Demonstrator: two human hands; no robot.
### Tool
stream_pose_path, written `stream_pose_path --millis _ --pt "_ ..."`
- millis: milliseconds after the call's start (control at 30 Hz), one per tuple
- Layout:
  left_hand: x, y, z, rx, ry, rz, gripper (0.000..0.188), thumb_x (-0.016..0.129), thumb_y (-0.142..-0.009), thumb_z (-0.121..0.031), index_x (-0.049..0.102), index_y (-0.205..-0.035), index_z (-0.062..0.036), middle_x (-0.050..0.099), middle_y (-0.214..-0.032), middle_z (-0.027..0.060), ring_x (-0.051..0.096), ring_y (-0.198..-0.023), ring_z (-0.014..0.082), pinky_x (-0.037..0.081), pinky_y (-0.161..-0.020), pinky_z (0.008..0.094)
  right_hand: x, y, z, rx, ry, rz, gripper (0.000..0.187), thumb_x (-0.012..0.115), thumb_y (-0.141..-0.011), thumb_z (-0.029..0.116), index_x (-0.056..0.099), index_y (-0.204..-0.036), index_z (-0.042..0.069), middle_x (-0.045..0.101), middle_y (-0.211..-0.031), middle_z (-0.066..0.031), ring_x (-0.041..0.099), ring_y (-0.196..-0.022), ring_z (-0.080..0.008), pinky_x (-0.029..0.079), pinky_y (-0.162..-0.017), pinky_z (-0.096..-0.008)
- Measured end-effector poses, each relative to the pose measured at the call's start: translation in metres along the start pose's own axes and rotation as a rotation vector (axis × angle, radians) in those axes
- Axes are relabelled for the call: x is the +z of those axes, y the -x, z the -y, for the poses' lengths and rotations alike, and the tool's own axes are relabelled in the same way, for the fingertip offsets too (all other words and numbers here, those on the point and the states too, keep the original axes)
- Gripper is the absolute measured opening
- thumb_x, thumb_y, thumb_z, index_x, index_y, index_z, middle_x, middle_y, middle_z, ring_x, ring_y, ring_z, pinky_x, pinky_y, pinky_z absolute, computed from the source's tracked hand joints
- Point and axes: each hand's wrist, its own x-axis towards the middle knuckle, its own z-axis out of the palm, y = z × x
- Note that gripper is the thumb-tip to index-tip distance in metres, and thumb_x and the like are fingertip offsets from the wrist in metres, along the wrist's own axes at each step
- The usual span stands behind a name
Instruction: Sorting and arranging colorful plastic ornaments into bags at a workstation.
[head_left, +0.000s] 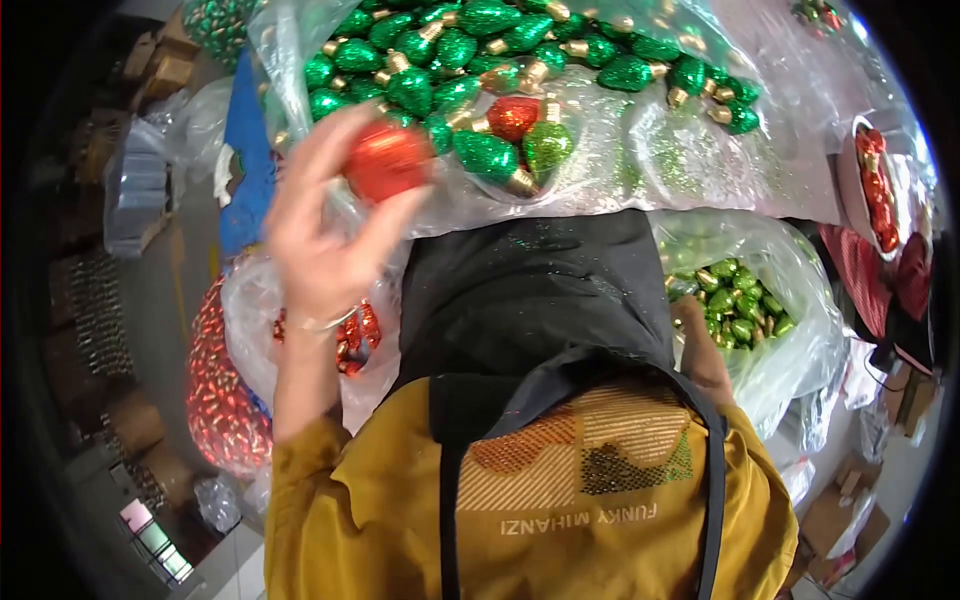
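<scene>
My left hand (320, 235) is raised over the near left edge of the plastic-covered table, blurred by motion. Between its thumb and fingers is a shiny red bulb ornament (388, 160). Beyond it lies a pile of glittery green bulb ornaments (455, 50) with gold caps. A smaller red bulb (514, 118) and a light green bulb (548, 147) rest at the pile's near side. Low on the right, my right hand (692, 325) is beside my lap, at the edge of a clear bag (800, 290) of small light green bulbs (738, 300). Its fingers are hidden.
Left of my lap, an opened clear bag (250, 310) holds red ornaments (358, 335). Next to it bulges a full bag of red bulbs (225, 400). A white container (862, 190) with red pieces stands at the right. Boxes (135, 420) line the floor at left.
</scene>
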Motion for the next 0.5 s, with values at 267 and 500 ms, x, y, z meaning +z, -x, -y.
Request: stream_pose_path --millis 267,500 --pt "0.09 -0.053 0.012 -0.197 -0.078 0.644 0.053 0.075 -0.075 -0.021 0.056 -0.122 -0.0041 0.062 -0.108 0.0166 0.061 -0.1 0.0299 0.048 -0.085 0.0327 0.078 -0.07 -0.084 -0.17 0.123 -0.089 0.048 0.068 -0.069 0.044 0.067 -0.09 0.0 0.064 -0.1 -0.0245 0.062 -0.093 -0.039 0.05 -0.078 -0.0415" --pt "0.079 -0.029 0.018 0.112 -0.102 0.618 0.06 0.074 -0.075 -0.025 0.052 -0.127 -0.0053 0.054 -0.118 0.0153 0.059 -0.097 0.0336 0.05 -0.08 0.0376 0.093 -0.009 -0.068 -0.175 0.079 -0.51 0.04 0.058 -0.079 0.032 0.062 -0.103 0.0 0.063 -0.096 -0.0274 0.061 -0.091 -0.0419 0.05 -0.077 -0.0415"
